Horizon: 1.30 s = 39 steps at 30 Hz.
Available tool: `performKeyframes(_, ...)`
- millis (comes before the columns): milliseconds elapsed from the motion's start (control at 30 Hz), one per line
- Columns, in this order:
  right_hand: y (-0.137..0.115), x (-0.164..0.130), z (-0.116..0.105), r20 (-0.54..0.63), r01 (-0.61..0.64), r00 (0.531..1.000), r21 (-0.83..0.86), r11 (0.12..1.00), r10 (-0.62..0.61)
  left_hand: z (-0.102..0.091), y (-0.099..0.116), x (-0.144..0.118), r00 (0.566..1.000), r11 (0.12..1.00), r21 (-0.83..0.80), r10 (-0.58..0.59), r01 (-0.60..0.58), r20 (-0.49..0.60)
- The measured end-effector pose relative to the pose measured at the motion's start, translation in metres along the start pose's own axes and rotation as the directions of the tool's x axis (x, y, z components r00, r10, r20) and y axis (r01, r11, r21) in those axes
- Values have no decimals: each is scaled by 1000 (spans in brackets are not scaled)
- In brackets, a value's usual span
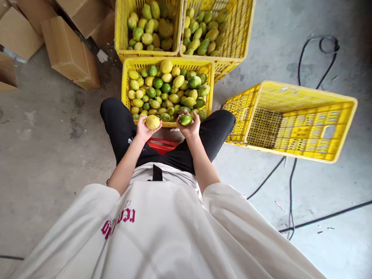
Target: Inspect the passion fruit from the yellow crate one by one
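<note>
Just in front of the full yellow crate (124, 83), the left hand (143, 130) cups a yellow fruit (152, 122) and the right hand (190, 128) a green fruit (185, 119), both loosely, so either may roll off and bruise on the concrete floor (52, 128).

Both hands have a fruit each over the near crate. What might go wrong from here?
1. The yellow fruit lies loosely in the left hand at the near crate rim; it may roll off onto the floor.
2. The empty crate lies tipped on its side, so tossed fruit could roll out.
3. Cables on the floor are a trip risk.
</note>
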State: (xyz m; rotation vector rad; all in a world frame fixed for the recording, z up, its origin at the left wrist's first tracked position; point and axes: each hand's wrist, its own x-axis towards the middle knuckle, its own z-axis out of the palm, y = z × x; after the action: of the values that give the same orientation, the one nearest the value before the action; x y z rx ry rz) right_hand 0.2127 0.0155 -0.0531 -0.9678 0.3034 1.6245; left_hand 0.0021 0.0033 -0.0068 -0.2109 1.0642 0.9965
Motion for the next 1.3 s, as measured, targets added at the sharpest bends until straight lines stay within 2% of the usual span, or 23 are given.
performKeyframes(133, 0, -5, 6, 93, 11, 996, 38, 999, -14, 2, 1, 0, 998, 996, -55, 69, -69, 11)
performKeyframes(267, 1, -11, 14, 107, 6, 994, 52, 999, -11, 4, 0, 4, 996, 996, -25, 83, -84, -18)
performKeyframes(400, -2, -12, 15, 30, 36, 999, 135, 990, -40, 2, -2, 5, 990, 993, -18, 117, -119, -77)
performKeyframes(533, -2, -9, 14, -64, 28, 998, 140, 990, -19, 1, -3, 1, 998, 998, -5, 58, -58, 2)
performKeyframes(600, -2, -8, 14, -81, 16, 997, 102, 995, -8, 3, -4, -1, 1000, 1000, 16, 16, -16, 22)
performKeyframes(700, -1, -8, 13, -91, 38, 995, 57, 998, -32, 6, -4, -3, 1000, 999, 33, 17, -17, -6)
performKeyframes(833, -3, -8, 11, -103, 65, 993, 85, 994, -56, 6, -1, -2, 1000, 999, 48, 18, -18, 15)
performKeyframes(900, -4, -8, 10, -78, 70, 995, 111, 991, -62, 5, 1, -3, 998, 1000, 23, 12, -14, 62)
performKeyframes(1067, -1, -7, 11, 70, 75, 994, 87, 993, -81, 3, 2, -6, 987, 998, -33, 52, -48, 153)
performKeyframes(1167, 0, -5, 10, 19, 99, 995, 84, 992, -101, 3, 1, -5, 984, 998, 37, 41, -48, 173)
performKeyframes(1300, -4, -3, 9, -89, 13, 996, 103, 995, -4, 3, 0, -3, 997, 996, 74, 45, -49, 58)
